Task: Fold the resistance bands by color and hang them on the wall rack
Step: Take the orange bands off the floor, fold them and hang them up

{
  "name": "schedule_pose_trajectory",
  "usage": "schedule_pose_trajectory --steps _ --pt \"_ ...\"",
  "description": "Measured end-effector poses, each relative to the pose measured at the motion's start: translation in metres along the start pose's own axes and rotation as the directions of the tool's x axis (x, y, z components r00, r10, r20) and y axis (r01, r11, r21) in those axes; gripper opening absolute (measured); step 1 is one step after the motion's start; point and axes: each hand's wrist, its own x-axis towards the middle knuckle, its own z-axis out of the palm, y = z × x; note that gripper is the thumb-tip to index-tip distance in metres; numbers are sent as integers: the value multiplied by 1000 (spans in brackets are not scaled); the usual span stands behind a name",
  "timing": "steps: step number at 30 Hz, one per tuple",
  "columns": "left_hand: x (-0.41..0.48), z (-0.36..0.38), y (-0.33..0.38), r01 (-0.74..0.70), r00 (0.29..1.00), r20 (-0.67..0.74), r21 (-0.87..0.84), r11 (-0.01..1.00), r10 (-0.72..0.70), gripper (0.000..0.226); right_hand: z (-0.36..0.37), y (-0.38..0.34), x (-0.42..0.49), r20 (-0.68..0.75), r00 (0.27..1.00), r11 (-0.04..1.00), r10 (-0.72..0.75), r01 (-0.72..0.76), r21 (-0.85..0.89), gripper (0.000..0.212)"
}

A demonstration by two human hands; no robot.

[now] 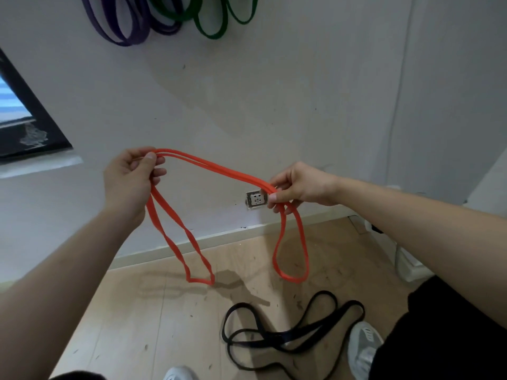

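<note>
Wall point(301, 91) fills the upper two thirds of the frame. Baseboard point(219, 238) runs diagonally from lower left up to mid right. Wood floor point(123, 325) takes the lower centre, with bare boards toward the lower left. A dark framed panel point(24, 127) sits at the left edge and a wall socket point(256, 200) is low on the wall at centre.

Orange band point(219, 168) is held in the air at mid frame, in front of the wall, its doubled strands running side by side between both hands.
- Left hand point(129, 176), mid left: thumb and curled fingers pinch the strands at their upper end. A twisted loop hangs below the hand and ends above the floor.
- Right hand point(299, 187), mid right, just beside the socket: thumb and curled fingers pinch the strands. A second loop hangs down from under the fingers.

Purple bands point(118, 26) and green bands point(211, 23) hang on the wall at the top edge, side by side. Their upper ends are cut off by the frame.

Black bands point(288, 333) lie tangled on the floor at lower centre right, touching the right shoe point(365, 349). They are well apart from the orange loops above.
</note>
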Motion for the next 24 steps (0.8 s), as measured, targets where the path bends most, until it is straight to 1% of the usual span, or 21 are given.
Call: schedule_pose_trajectory --steps 2,5,9,13,16,18,21,24 --pt "1 -2 -2 30 999 -14 18 999 -30 14 -1 -2 -1 -10 1000 999 -7 8 44 21" --pt "1 -6 -5 69 997 -22 58 996 -68 15 -1 -3 -3 8 1000 992 -4 3 124 18" --pt "3 -13 -10 97 995 9 164 982 -99 17 -5 -5 -7 4 998 981 61 -60 186 24" --pt "2 -14 -15 84 989 95 255 963 -111 15 -9 -9 -11 -75 991 975 114 -97 201 19" --pt "2 -13 -15 72 988 115 277 958 -107 13 -9 -8 -9 -129 982 972 139 -111 207 20" --pt "2 -12 -13 97 986 110 237 967 -126 12 -8 -7 -7 -135 980 971 143 -113 212 26" --pt "2 -15 -9 182 974 116 110 977 -195 15 -7 -5 -6 -86 982 959 166 -141 247 40" --pt "5 -19 -6 274 954 134 -41 961 -266 22 -8 -3 -6 -21 982 943 185 -172 285 39"
